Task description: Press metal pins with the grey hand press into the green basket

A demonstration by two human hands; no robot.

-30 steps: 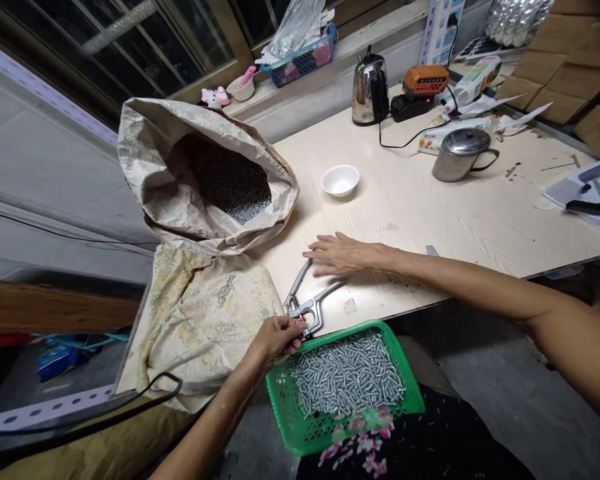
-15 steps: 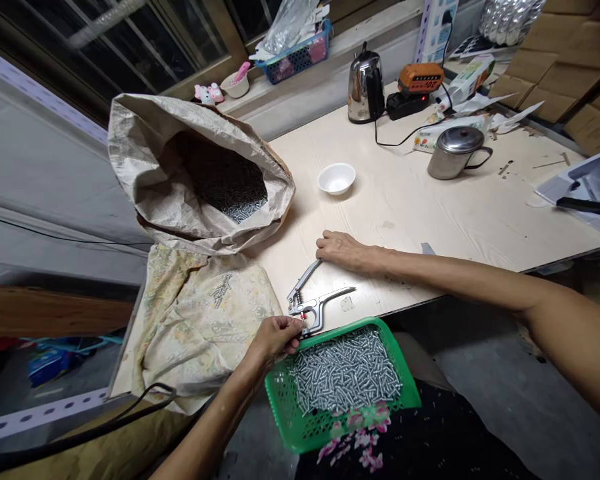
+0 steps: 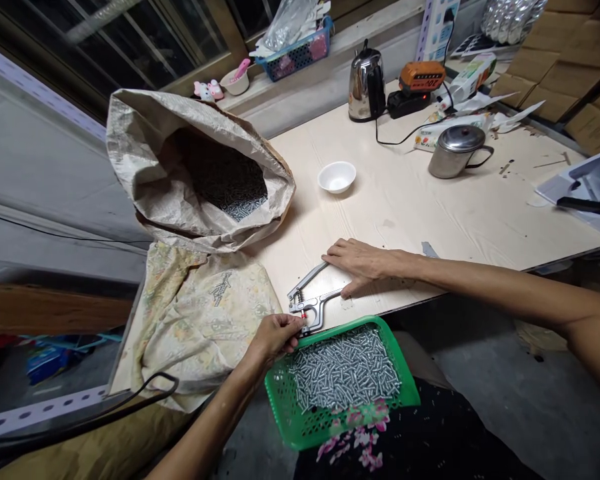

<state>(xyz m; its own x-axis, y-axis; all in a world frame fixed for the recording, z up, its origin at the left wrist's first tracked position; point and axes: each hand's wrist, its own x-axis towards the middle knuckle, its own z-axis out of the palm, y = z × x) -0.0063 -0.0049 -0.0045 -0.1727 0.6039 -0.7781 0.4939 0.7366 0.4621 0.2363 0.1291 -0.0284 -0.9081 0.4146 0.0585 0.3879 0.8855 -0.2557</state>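
A pair of grey metal hand-press pliers [image 3: 321, 307], with a spring and a red part at the jaw, lies on the table with its handles spread. My right hand [image 3: 363, 260] spans the handle ends, fingers over the upper one and thumb at the lower. At the jaw, the fingertips of my left hand [image 3: 275, 335] are pinched together; what they hold is hidden. Just below, a green plastic basket [image 3: 409, 383] holds many small silvery ribbed metal pieces [image 3: 345, 373]. Left of the pliers, a few similar pieces [image 3: 221, 288] rest on a patterned cloth [image 3: 195, 333].
A large open woven sack [image 3: 145, 167] with more metal pieces stands at the back left. Beyond the pliers is a white bowl [image 3: 337, 177]. Farther back are a kettle [image 3: 366, 83], an orange battery on a charger [image 3: 421, 77] with a cord, and a lidded metal mug [image 3: 453, 157].
My right hand has shifted slightly right and toward me, its thumb coming onto the lower handle as its fingers spread over the upper one. My left hand stays at the jaw.
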